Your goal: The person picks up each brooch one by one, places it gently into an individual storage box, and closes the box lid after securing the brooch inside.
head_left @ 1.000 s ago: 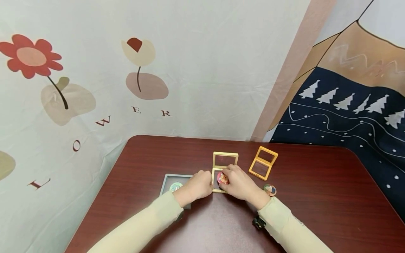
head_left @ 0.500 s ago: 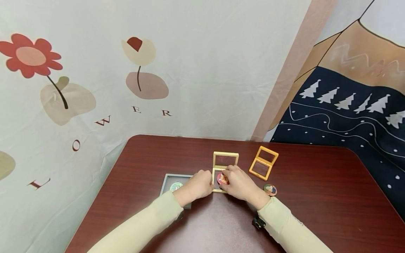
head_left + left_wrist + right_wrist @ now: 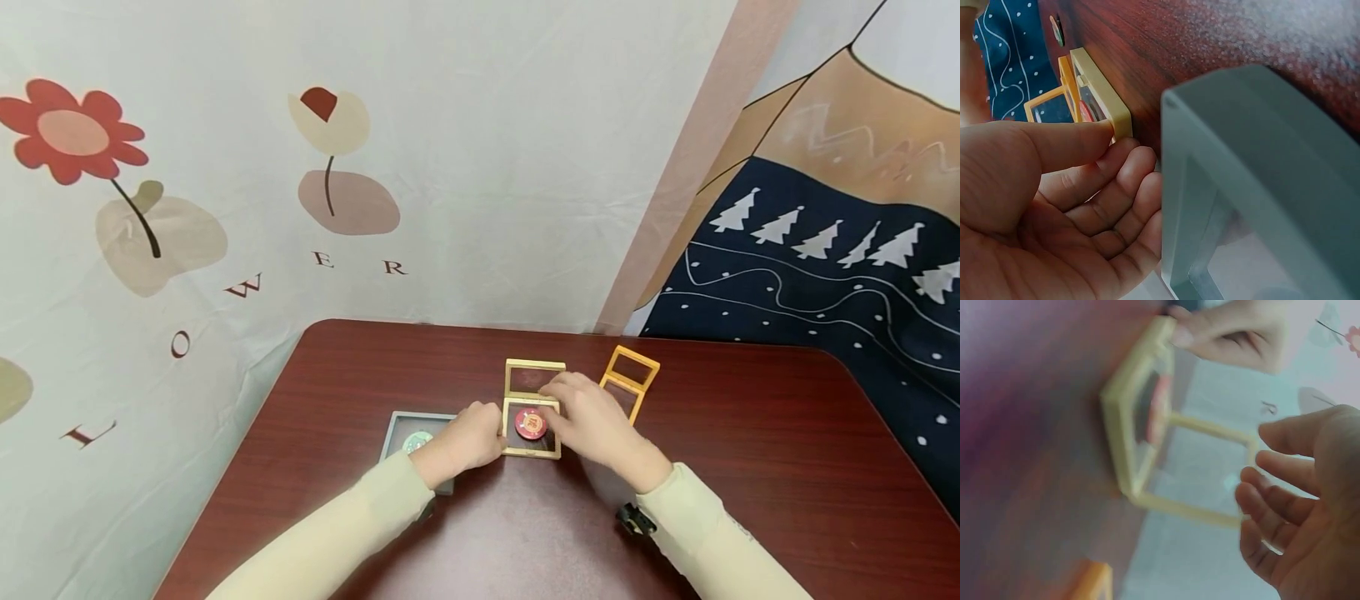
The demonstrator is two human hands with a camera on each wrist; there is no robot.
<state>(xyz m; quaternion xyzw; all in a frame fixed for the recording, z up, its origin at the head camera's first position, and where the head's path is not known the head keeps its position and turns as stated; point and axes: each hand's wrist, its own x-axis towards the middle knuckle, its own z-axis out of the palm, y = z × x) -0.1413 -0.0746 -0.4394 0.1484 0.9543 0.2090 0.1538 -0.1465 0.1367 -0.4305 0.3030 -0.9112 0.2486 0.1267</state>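
Lying between both hands [image 3: 467, 440] [image 3: 600, 423], red disc [image 3: 531, 425]

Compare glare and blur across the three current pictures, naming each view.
Head: fairly sharp, pale sheen on the table near the bottom; left wrist: grainy glare on the table, upper right; right wrist: blurriest, table smeared, yellow frame soft, right hand clearer.

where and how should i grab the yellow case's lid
The lid is probably best pinched at the middle of its top edge, coming from above: it stands raised along the far side of the base, leaving that narrow rail exposed.
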